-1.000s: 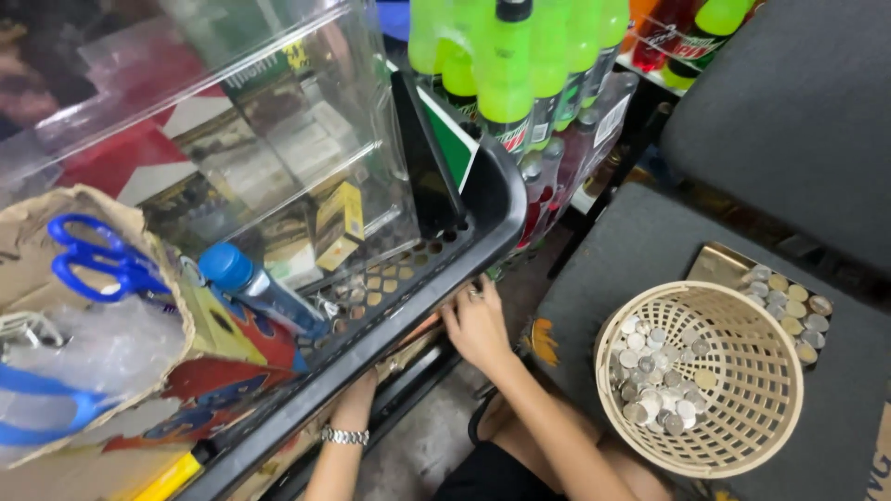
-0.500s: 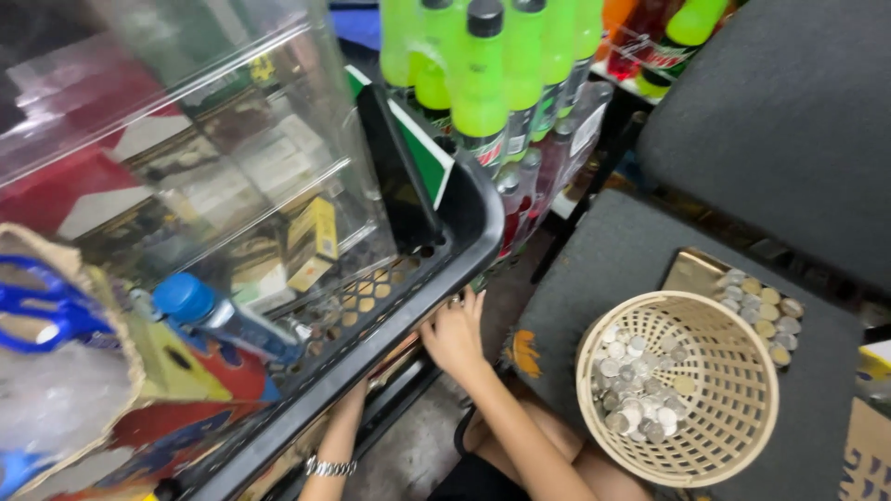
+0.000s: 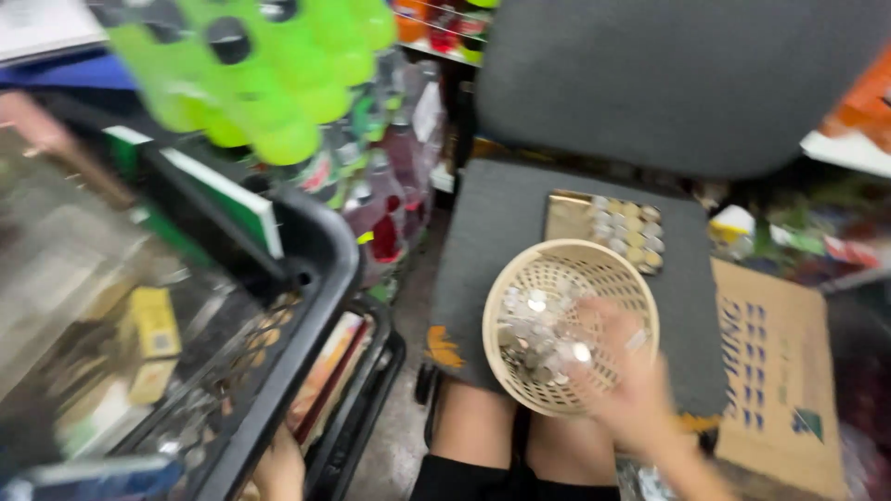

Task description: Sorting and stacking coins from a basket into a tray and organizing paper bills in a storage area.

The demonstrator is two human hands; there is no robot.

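Left hand (image 3: 278,468): only a sliver is seen at the bottom edge, low beside the rim of the black crate; whether its fingers are spread or closed cannot be told
Black crate (image 3: 320,278): a dark plastic crate is seen on the left, with small yellow packets and loose coins lying blurred on its grid floor
Green bottles (image 3: 269,83): a cluster of bright green bottles with dark caps is seen above the crate, blurred
Chair seat (image 3: 492,232): a grey padded seat carries the basket, with the chair back rising behind it
Basket (image 3: 515,288): a round cream woven-plastic basket is set on the near part of the seat, above the person's knees, upright and partly filled
Coins (image 3: 534,325): silver coins are heaped in the basket's bottom, mostly toward its left half
Step in hand: judged as coin handling at the basket, the right hand being over or inside the bowl
Right hand (image 3: 626,376): heavily blurred over the basket's right near rim, fingers pointing into the bowl and seemingly loosely spread; a pinch on any coin cannot be made out
Next move: steady fingers over the heap would be called for
Coin tray (image 3: 603,227): a flat gold-toned tray with coins laid in rows lies just behind the basket
Cardboard box (image 3: 770,371): a brown box with blue print stands right of the seat
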